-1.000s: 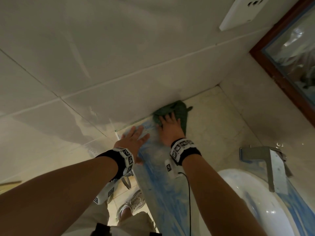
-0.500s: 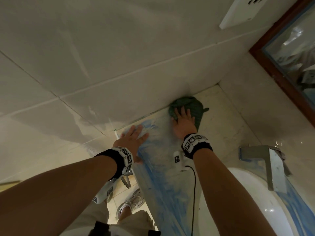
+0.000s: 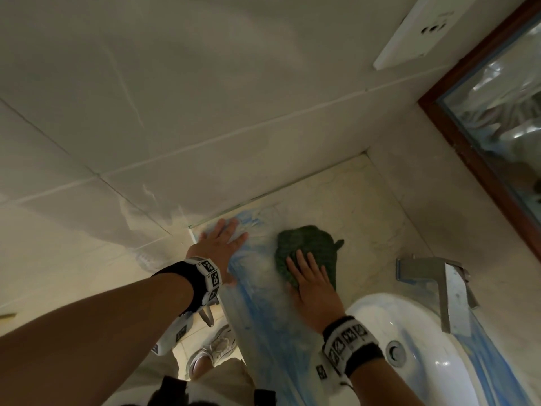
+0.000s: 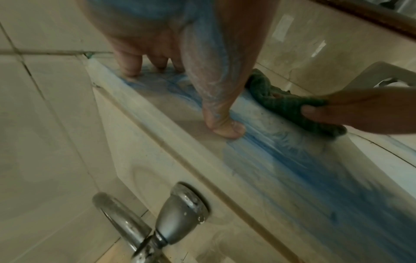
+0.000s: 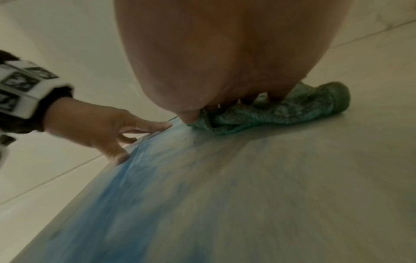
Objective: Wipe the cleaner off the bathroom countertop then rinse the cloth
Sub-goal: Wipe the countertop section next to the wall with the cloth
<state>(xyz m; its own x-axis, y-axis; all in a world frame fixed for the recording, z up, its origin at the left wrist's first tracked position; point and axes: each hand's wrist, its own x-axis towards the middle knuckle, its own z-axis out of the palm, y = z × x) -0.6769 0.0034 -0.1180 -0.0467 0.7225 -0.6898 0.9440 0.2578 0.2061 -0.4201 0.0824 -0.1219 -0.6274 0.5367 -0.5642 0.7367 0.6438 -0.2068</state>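
A dark green cloth (image 3: 307,244) lies bunched on the beige marble countertop (image 3: 366,206), a little out from the side wall. My right hand (image 3: 310,279) presses it down with straight fingers, the thumb at the cloth's near edge (image 4: 286,105). My left hand (image 3: 222,244) rests flat and open on the counter's front left corner, its fingers smeared with cleaner. Blue cleaner (image 3: 263,323) streaks the counter's front strip between the hands and toward me. In the right wrist view the cloth (image 5: 292,108) sits under my right hand (image 5: 225,62), with the left hand (image 5: 96,121) beside the blue smear (image 5: 126,186).
A white sink (image 3: 409,347) with a steel faucet (image 3: 439,285) lies right of the cloth, with blue streaks beyond it. A wood-framed mirror (image 3: 497,127) and a wall socket (image 3: 409,33) are above. A metal valve handle (image 4: 180,204) hangs below the counter's front edge.
My right hand slid the cloth right along the side wall, then drew it back from the wall toward the sink. The left hand stayed on the corner.
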